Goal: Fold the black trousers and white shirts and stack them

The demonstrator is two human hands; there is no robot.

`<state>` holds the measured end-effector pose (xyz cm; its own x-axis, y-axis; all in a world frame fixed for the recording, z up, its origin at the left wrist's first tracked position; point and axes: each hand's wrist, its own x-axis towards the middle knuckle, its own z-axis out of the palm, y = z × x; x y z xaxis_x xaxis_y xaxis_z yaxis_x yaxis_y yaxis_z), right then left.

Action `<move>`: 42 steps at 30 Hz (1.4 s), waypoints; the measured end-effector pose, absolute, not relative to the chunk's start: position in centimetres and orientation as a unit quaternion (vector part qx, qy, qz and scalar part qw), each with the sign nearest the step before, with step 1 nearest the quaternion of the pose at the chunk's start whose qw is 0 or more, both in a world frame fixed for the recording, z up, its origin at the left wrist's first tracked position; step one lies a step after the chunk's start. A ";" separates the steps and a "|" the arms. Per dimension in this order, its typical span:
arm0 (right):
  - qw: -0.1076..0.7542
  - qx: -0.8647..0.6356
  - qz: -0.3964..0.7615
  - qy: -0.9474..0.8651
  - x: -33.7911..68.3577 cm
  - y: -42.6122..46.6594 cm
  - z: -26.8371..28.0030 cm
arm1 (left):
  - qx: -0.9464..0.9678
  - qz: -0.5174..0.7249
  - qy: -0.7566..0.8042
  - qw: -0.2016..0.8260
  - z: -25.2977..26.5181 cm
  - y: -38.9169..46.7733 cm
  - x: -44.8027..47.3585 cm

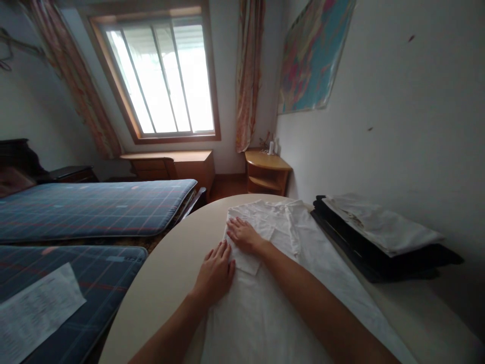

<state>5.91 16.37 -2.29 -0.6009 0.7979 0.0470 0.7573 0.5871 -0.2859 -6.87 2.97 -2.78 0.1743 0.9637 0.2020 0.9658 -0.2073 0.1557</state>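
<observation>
1 white shirt (261, 318), 1 round table (166, 283).
The left hand (216, 270) and right hand (243, 235) lie flat, clamped on nothing, at the thin, creased shirt's 11 o'clock edge, on the smooth table. At 3 o'clock sits 1 folded clothes pile (382, 227), white over black, probably several pieces; at 9 o'clock, 2 plaid mattresses (94, 207).

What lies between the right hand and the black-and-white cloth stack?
Head view: part of the white garment, spread on the table, lies between the right hand and the cloth stack.
</observation>
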 end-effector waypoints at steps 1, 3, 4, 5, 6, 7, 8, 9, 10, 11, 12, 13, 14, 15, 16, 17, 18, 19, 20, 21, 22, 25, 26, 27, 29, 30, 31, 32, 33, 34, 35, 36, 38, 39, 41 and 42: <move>0.080 -0.423 0.125 -0.894 5.6 16.5 -2.3 | -0.764 -0.130 -0.631 0.005 -2.9 3.0 -6.8; 0.072 -0.410 0.133 -0.899 5.0 17.1 -2.3 | -0.760 -0.130 -0.637 0.007 -3.1 3.1 -6.8; 0.071 -0.412 0.135 -0.898 4.7 17.4 -2.4 | -0.757 -0.128 -0.640 0.008 -3.3 3.1 -6.7; 0.069 -0.417 0.136 -0.896 4.4 17.9 -2.4 | -0.756 -0.127 -0.642 0.010 -3.4 3.1 -6.7; 0.067 -0.423 0.137 -0.893 4.2 18.3 -2.4 | -0.755 -0.126 -0.644 0.014 -3.5 3.1 -6.6; 0.066 -0.431 0.138 -0.890 3.9 18.7 -2.4 | -0.754 -0.127 -0.644 0.019 -3.5 3.0 -6.5; 0.065 -0.438 0.138 -0.886 3.6 19.2 -2.4 | -0.753 -0.129 -0.645 0.025 -3.5 3.0 -6.4; 0.065 -0.445 0.137 -0.882 3.4 19.6 -2.4 | -0.751 -0.131 -0.647 0.031 -3.3 2.9 -6.3; 0.065 -0.452 0.136 -0.879 3.1 19.9 -2.4 | -0.747 -0.132 -0.650 0.036 -3.1 2.8 -6.2; 0.066 -0.458 0.135 -0.876 2.9 20.2 -2.5 | -0.742 -0.133 -0.655 0.039 -2.9 2.7 -6.2; 0.067 -0.464 0.134 -0.873 2.6 20.5 -2.5 | -0.737 -0.134 -0.661 0.040 -2.5 2.6 -6.1; 0.069 -0.469 0.132 -0.870 2.5 20.7 -2.5 | -0.732 -0.134 -0.667 0.040 -2.2 2.6 -6.1; 0.071 -0.474 0.130 -0.868 2.3 20.9 -2.6 | -0.727 -0.133 -0.672 0.039 -1.8 2.6 -6.1; 0.073 -0.477 0.129 -0.866 2.2 21.0 -2.6 | -0.723 -0.131 -0.678 0.038 -1.5 2.6 -6.2; 0.075 -0.480 0.127 -0.865 2.2 21.2 -2.6 | -0.717 -0.127 -0.685 0.036 -1.2 2.6 -6.3; 0.077 -0.481 0.126 -0.864 2.2 21.3 -2.6 | -0.709 -0.123 -0.694 0.034 -1.0 2.7 -6.4; 0.080 -0.483 0.125 -0.863 2.1 21.3 -2.6 | -0.699 -0.121 -0.704 0.030 -0.9 2.8 -6.5; 0.083 -0.484 0.123 -0.862 2.1 21.3 -2.5 | -0.689 -0.124 -0.714 0.023 -0.8 2.8 -6.6; 0.089 -0.487 0.120 -0.860 2.0 21.2 -2.4 | -0.680 -0.132 -0.721 0.014 -0.8 2.9 -6.7; 0.097 -0.492 0.116 -0.858 1.9 21.0 -2.3 | -0.672 -0.145 -0.726 0.000 -0.9 3.0 -6.8; 0.106 -0.497 0.110 -0.854 1.8 20.8 -2.1 | -0.666 -0.161 -0.728 -0.016 -0.9 3.0 -6.8; 0.138 -0.522 0.094 -0.836 1.2 19.6 -1.5 | -0.660 -0.207 -0.720 -0.059 -1.2 2.9 -6.5; 0.145 -0.532 0.091 -0.829 1.0 19.2 -1.3 | -0.664 -0.220 -0.712 -0.064 -1.3 2.9 -6.4; 0.150 -0.541 0.089 -0.823 0.9 18.9 -1.1 | -0.669 -0.231 -0.703 -0.063 -1.4 2.8 -6.3; 0.153 -0.554 0.089 -0.814 0.7 18.4 -0.7 | -0.683 -0.245 -0.687 -0.053 -1.5 2.7 -6.0; 0.152 -0.556 0.090 -0.812 0.7 18.3 -0.5 | -0.688 -0.245 -0.682 -0.048 -1.4 2.7 -5.9; 0.149 -0.557 0.092 -0.812 0.7 18.3 -0.4 | -0.692 -0.242 -0.679 -0.045 -1.4 2.7 -5.9; 0.145 -0.556 0.096 -0.813 0.7 18.4 -0.2 | -0.695 -0.237 -0.677 -0.043 -1.3 2.6 -5.8; 0.141 -0.555 0.099 -0.814 0.7 18.5 0.0 | -0.698 -0.231 -0.677 -0.042 -1.2 2.6 -5.7; 0.135 -0.555 0.103 -0.814 0.7 18.6 0.1 | -0.700 -0.224 -0.676 -0.041 -1.2 2.5 -5.7; 0.130 -0.555 0.107 -0.815 0.7 18.7 0.2 | -0.703 -0.216 -0.677 -0.038 -1.1 2.5 -5.7; 0.126 -0.556 0.110 -0.814 0.7 18.8 0.3 | -0.705 -0.208 -0.677 -0.034 -1.1 2.5 -5.6; 0.121 -0.560 0.117 -0.811 0.7 19.0 0.3 | -0.711 -0.194 -0.675 -0.022 -1.2 2.4 -5.6; 0.120 -0.562 0.120 -0.810 0.7 19.1 0.3 | -0.715 -0.190 -0.673 -0.016 -1.2 2.4 -5.6; 0.121 -0.563 0.128 -0.808 0.8 19.3 0.2 | -0.722 -0.184 -0.666 -0.008 -1.3 2.3 -5.5; 0.123 -0.562 0.133 -0.807 0.8 19.4 0.2 | -0.726 -0.181 -0.663 -0.006 -1.3 2.3 -5.5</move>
